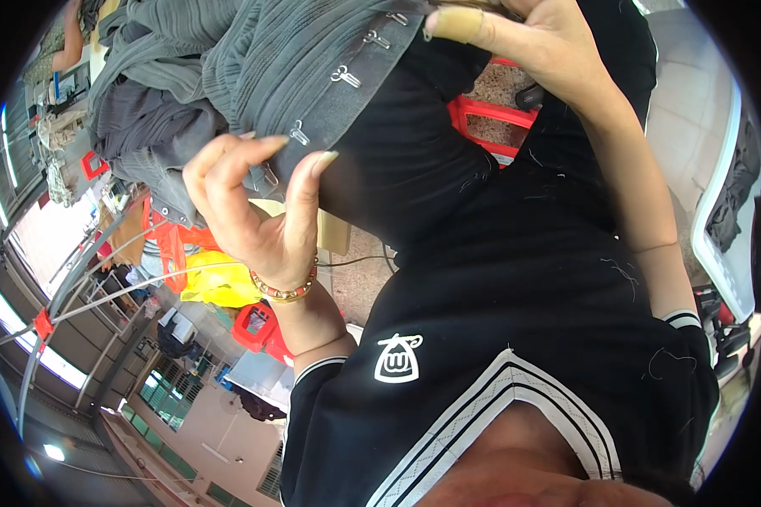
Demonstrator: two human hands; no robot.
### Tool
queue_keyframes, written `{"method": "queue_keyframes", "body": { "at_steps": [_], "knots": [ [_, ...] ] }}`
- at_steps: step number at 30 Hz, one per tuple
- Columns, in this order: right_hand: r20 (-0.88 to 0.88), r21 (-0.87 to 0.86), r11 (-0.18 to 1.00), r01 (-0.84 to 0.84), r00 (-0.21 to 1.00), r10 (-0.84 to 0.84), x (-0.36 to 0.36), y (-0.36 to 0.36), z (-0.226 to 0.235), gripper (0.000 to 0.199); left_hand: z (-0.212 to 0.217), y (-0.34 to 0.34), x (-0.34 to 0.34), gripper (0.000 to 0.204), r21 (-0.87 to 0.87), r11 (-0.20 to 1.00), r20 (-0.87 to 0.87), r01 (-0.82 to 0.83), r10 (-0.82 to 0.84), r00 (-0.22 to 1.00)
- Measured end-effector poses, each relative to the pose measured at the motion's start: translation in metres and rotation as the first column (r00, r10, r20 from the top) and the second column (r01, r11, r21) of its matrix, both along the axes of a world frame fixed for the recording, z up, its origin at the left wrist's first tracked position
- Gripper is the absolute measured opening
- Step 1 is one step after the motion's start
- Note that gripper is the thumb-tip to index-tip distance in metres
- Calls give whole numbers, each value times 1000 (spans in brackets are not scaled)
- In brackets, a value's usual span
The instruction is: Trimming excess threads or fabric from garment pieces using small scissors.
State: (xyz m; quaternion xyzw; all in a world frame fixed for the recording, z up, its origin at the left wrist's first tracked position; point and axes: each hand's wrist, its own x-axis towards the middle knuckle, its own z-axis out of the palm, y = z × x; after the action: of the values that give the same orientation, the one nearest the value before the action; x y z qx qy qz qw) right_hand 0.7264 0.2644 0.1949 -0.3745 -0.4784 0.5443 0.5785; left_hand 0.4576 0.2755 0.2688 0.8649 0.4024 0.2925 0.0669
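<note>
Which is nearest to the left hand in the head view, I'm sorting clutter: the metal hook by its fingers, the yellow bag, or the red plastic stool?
From the left hand:
1. Metal hook on the grey garment, at the fingertips, just above.
2. Yellow bag, just below the wrist, to its left.
3. Red plastic stool, far off to the right, behind the black garment.

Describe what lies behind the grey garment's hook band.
Behind the hook band, more grey garment lies bunched. Left hand and right hand hold it. Its underside is hidden.

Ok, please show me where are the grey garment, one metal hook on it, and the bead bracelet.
grey garment (304,51), head view, ribbed fabric.
metal hook (345,76), head view, its middle, on the dark band.
bead bracelet (286,291), head view, beads at the left wrist.
</note>
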Motion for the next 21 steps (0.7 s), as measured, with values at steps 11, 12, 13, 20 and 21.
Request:
{"method": "queue_keyframes", "body": {
  "at_steps": [11,12,13,20,21],
  "knots": [
    [-321,602,798,-35,904,282,-36,27,-44,29,-27,-9,-73,24,-178,983,133,-54,78,988],
    [-219,472,878,-81,954,206,-28,17,-35,30,-32,-9,-80,22,-187,980,134,-75,101,986],
    [-99,335,936,-106,984,147,-21,8,-25,31,-37,-9,-87,21,-174,978,107,-112,132,985],
    [292,37,999,-18,956,7,-12,-10,-4,32,-49,-3,-84,15,-307,951,226,-27,101,969],
    [300,43,999,-30,954,16,-6,-11,-5,32,-50,-1,-82,20,-314,949,314,16,88,945]
  ]
}}
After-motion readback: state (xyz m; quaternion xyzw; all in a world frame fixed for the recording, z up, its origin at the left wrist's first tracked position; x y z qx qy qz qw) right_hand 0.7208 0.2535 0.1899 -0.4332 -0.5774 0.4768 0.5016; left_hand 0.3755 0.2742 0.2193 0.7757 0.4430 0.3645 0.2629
